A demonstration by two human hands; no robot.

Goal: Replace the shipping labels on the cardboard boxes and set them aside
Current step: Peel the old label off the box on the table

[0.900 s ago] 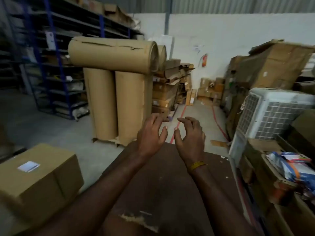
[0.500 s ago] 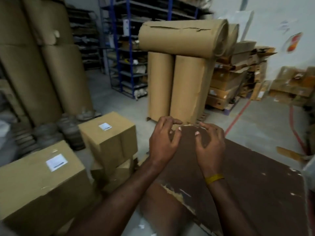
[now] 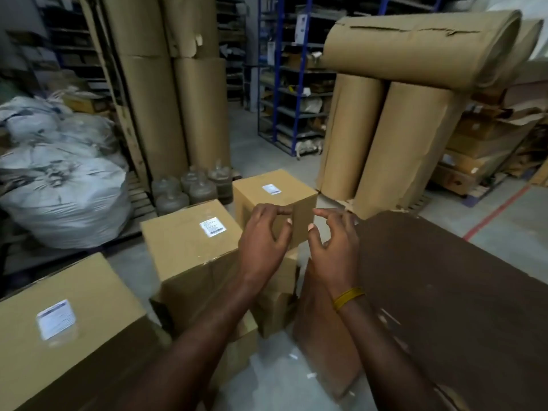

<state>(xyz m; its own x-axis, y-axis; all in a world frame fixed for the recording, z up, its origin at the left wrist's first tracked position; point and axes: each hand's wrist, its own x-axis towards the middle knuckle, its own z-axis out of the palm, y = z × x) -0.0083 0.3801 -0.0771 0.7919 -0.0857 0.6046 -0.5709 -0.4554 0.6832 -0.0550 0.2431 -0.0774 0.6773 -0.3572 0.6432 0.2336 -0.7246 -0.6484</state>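
Crinkled white sacks far left; three matte cardboard boxes with white labels on the floor; left hand and right hand hover loosely curled, empty; dark scuffed board; brown paper rolls behind.

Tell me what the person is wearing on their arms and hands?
Both forearms are bare, with no sleeves or gloves showing. The left hand wears nothing. The right hand has a thin yellow band round its wrist. Fingernails are short and pale.

Boxes (labelled) on concrete floor
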